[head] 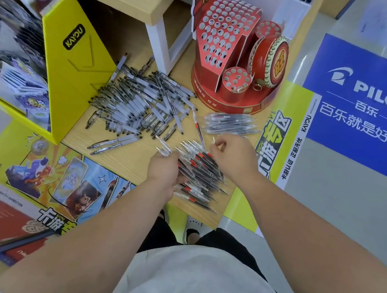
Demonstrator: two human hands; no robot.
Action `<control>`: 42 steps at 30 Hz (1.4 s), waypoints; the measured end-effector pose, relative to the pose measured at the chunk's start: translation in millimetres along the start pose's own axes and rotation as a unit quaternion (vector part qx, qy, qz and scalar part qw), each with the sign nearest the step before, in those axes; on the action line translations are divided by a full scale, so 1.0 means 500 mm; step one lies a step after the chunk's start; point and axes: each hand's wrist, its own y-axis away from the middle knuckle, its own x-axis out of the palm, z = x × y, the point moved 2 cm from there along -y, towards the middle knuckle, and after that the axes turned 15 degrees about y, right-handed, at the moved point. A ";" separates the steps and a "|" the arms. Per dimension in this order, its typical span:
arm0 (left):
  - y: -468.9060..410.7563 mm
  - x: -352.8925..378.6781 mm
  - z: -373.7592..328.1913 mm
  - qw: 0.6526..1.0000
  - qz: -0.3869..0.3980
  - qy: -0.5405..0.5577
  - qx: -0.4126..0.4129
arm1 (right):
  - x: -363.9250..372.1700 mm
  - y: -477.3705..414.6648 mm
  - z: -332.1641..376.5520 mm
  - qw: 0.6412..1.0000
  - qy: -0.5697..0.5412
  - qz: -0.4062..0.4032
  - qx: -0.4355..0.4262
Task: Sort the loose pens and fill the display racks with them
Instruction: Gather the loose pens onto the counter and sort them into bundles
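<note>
A big heap of grey-grip pens (pixel 141 103) lies on the wooden shelf (pixel 129 161). Nearer me lies a pile of clear pens with red bands (pixel 200 175). A neat row of clear pens (pixel 230 124) sits to the right. My left hand (pixel 164 174) grips a small bundle of clear pens (pixel 164 148) at the left edge of the red-band pile. Just right of it, my right hand (pixel 234 157) pinches the tip of one thin pen (pixel 214 141) above the pile. The red display rack (pixel 235 59) with many empty holes stands behind.
A yellow card display box (pixel 73 72) stands at the left. A white shelf bracket (pixel 159 46) rises behind the pens. The shelf's front edge runs just below my hands. A blue floor sign (pixel 358 99) lies at the right.
</note>
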 end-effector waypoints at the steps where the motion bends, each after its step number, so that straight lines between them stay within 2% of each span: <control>1: 0.002 -0.001 -0.006 1.000 -0.004 -0.001 0.000 | -0.002 -0.018 0.010 1.000 0.015 0.002 -0.005; 10: -0.011 -0.039 -0.013 0.999 0.002 0.043 -0.017 | 0.050 -0.101 0.074 0.989 0.121 0.089 0.013; 17: -0.008 -0.060 -0.006 0.998 0.008 0.059 -0.022 | 0.007 -0.073 0.049 0.994 0.064 0.085 0.012; 24: 0.000 -0.055 0.006 0.998 0.005 0.048 -0.033 | 0.030 0.019 -0.004 0.980 0.116 0.145 -0.068; 30: 0.012 -0.045 0.015 0.999 0.011 0.039 -0.036 | 0.047 0.031 -0.014 0.985 0.131 0.091 -0.072; 33: 0.013 -0.040 0.018 0.999 0.009 0.039 -0.036 | 0.047 0.028 -0.038 0.995 0.093 0.032 -0.012; 37: 0.016 -0.040 0.019 0.999 0.008 0.041 -0.033 | 0.059 0.020 -0.052 0.992 0.100 0.075 0.009; 42: 0.015 -0.047 0.016 0.999 0.012 0.042 -0.027 | 0.054 0.011 -0.058 0.997 0.065 0.016 0.027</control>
